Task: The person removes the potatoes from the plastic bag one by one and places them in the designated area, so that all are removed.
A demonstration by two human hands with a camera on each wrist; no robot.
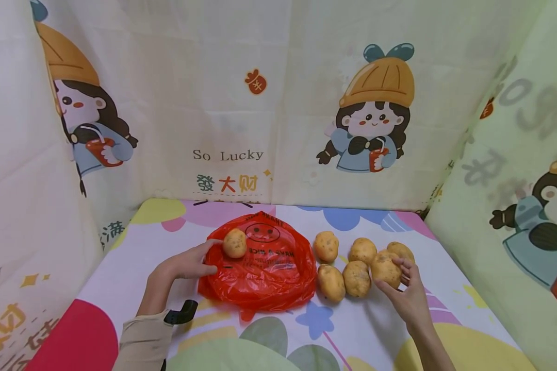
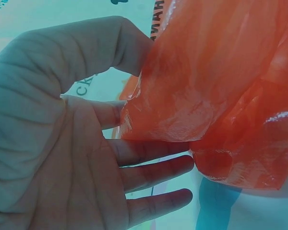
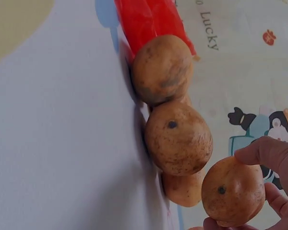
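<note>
A red plastic bag point(image 1: 274, 283) with a printed face lies spread on the table. At its left edge, my left hand point(image 1: 191, 262) holds the film between thumb and fingers; in the left wrist view the bag point(image 2: 201, 91) covers some fingertips. One potato point(image 1: 234, 243) rests on the bag's left part, close to those fingertips. To the right, my right hand point(image 1: 410, 293) grips a potato point(image 1: 386, 270), thumb on its near side and fingers round its far side. The right wrist view shows this held potato point(image 3: 233, 191) beside other potatoes.
Between the bag and my right hand lie several loose potatoes, among them a front one point(image 1: 331, 283) and a rear one point(image 1: 326, 246). Another potato point(image 1: 400, 251) sits behind the held one. Printed cloth walls point(image 1: 288, 103) enclose the patterned table point(image 1: 223, 340) at the back and sides.
</note>
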